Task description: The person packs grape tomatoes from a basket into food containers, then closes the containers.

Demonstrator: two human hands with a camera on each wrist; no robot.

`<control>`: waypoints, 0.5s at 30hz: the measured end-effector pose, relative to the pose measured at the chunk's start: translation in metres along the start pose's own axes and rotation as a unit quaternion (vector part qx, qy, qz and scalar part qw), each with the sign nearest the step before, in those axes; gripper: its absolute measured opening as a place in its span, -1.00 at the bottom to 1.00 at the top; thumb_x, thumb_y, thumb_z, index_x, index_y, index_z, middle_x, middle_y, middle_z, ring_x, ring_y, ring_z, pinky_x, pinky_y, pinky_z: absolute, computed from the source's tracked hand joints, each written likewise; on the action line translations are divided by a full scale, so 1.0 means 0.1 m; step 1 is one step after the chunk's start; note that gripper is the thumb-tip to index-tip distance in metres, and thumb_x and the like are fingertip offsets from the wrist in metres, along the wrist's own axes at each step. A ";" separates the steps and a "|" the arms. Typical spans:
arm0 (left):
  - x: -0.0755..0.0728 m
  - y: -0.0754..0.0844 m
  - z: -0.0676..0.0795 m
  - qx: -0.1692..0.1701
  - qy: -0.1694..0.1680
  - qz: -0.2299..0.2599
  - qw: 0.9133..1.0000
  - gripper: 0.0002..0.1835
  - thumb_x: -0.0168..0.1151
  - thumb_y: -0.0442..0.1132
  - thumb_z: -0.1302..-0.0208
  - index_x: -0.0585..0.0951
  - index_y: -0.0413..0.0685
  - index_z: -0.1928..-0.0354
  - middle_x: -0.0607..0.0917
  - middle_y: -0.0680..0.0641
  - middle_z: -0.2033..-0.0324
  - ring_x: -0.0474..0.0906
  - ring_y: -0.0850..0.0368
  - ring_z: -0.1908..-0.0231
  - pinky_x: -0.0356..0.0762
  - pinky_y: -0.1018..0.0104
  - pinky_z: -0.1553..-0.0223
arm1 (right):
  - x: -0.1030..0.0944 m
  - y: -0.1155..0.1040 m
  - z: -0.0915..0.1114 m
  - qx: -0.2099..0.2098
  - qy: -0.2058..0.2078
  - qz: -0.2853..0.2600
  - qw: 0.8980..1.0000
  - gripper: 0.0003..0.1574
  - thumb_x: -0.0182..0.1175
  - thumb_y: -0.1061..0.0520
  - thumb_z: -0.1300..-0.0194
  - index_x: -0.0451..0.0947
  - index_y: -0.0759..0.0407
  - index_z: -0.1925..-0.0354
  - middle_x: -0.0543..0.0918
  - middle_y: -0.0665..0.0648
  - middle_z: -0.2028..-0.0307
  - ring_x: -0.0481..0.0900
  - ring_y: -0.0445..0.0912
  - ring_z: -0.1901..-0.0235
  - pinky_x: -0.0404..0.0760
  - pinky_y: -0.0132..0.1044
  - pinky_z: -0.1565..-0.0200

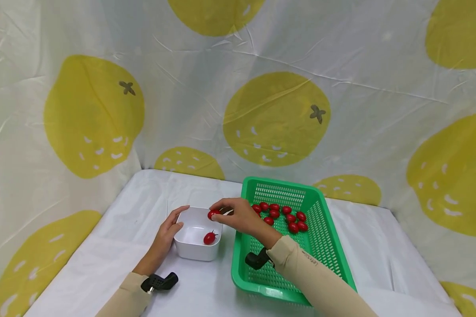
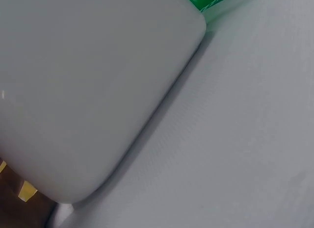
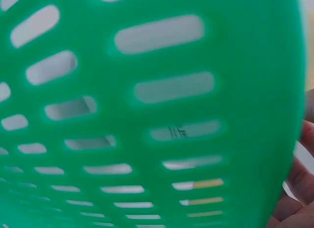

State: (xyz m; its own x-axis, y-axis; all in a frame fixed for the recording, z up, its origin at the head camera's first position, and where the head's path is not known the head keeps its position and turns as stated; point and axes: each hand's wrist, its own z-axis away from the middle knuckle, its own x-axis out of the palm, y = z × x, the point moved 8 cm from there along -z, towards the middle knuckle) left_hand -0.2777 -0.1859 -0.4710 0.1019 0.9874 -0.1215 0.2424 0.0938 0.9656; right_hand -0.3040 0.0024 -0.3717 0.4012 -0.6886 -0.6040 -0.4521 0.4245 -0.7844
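Right hand (image 1: 243, 215) is pinching one red tomato (image 1: 212, 214) between thumb and fingers, at the upper right corner of the white box (image 1: 196, 252), center of the head frame. Left hand (image 1: 167, 233) is gripping the box's left side, thumb lying at the rim. Progress looks early: a single tomato with its stem on (image 1: 209, 238) is lying in the box, toward its lower right; the pinched one isn't resting in there yet. Most are remaining: roughly ten loose tomatoes (image 1: 293, 227) are sitting in the upper half of the green basket (image 1: 238, 264), right of center; the right hand may be hiding more. Box and basket are standing side by side, near each other, on the white-covered tabletop (image 1: 198, 286). Wrist views aren't helping the count: box wall is filling much of the left one, basket wall most of the right.
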 end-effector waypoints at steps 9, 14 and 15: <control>-0.01 -0.01 -0.01 -0.003 0.002 0.009 1.000 -0.53 -0.22 -0.26 -0.48 0.29 0.14 -0.38 0.12 -0.10 -0.46 -0.24 -0.08 -0.48 -0.33 -0.32 -0.35 | 0.17 -0.01 -0.02 -0.029 -0.038 0.026 0.999 -0.65 0.29 0.01 -0.27 0.66 0.10 0.01 0.71 -0.13 0.20 0.61 -0.24 0.19 0.62 -0.33 0.11; 0.00 -0.02 0.02 -0.008 -0.003 0.010 1.000 -0.53 -0.21 -0.22 -0.48 0.28 0.12 -0.39 0.09 -0.14 -0.47 -0.25 -0.11 -0.48 -0.33 -0.34 -0.34 | 0.24 -0.02 0.02 -0.031 -0.049 0.036 0.998 -0.65 0.29 -0.01 -0.27 0.67 0.06 0.01 0.70 -0.18 0.20 0.57 -0.27 0.19 0.59 -0.26 0.08; 0.00 -0.02 0.02 -0.009 -0.002 0.010 1.000 -0.53 -0.21 -0.22 -0.48 0.27 0.13 -0.39 0.08 -0.14 -0.47 -0.25 -0.11 -0.48 -0.33 -0.33 -0.34 | 0.24 -0.02 0.02 -0.034 -0.051 0.039 0.997 -0.65 0.29 -0.01 -0.27 0.67 0.06 0.01 0.70 -0.19 0.20 0.57 -0.28 0.19 0.59 -0.25 0.07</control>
State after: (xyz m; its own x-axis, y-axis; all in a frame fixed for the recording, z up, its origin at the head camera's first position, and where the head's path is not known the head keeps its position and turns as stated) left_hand -0.2765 -0.1867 -0.4734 0.1103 0.9885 -0.1032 0.2222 0.0767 0.9720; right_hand -0.2912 -0.0139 -0.3851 0.4404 -0.5907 -0.6760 -0.5358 0.4312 -0.7259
